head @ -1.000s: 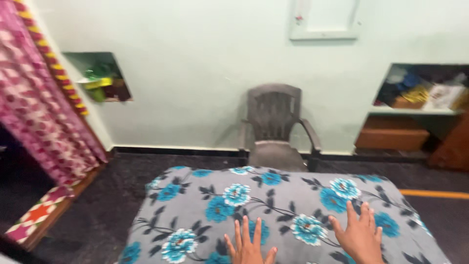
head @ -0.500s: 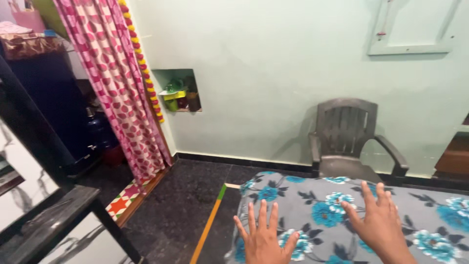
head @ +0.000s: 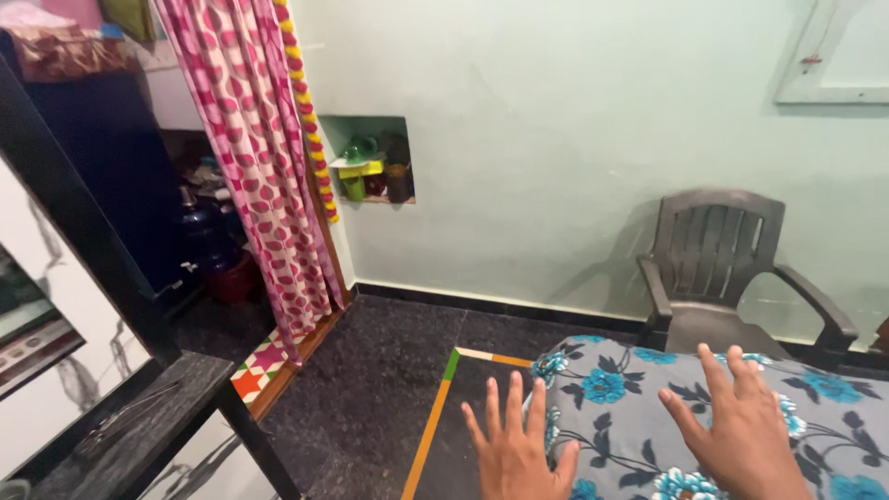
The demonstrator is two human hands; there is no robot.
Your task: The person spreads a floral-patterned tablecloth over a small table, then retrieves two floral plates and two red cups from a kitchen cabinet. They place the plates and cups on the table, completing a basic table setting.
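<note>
So, both hands were spread flat with fingers splayed, gripping nothing. The left hand (head: 519,449) sat at the near left corner of the floral cushion (head: 639,435), its palm over the cushion's edge and its fingertips reaching out past that edge above the dark floor (head: 370,398). The right hand (head: 741,431) lay further in, palm down over the grey fabric among the blue flowers; contact looked likely for both, but I could not tell for sure whether they pressed or just hovered. The cushion was grey with blue and white blooms and dark leaves, filling the lower right of the view, cut off by the bottom and right edges. Just behind it a dark plastic armchair (head: 722,268) stood against the pale green wall (head: 556,120). A wall niche (head: 370,162) further left held small green and yellow containers, too small to identify. A pink and white patterned curtain (head: 255,157) hung left of the niche, with a string of yellow and red beads along its right edge. An orange and green stripe (head: 431,426) ran across the floor near the left hand. A black table corner (head: 139,426) showed at lower left.
</note>
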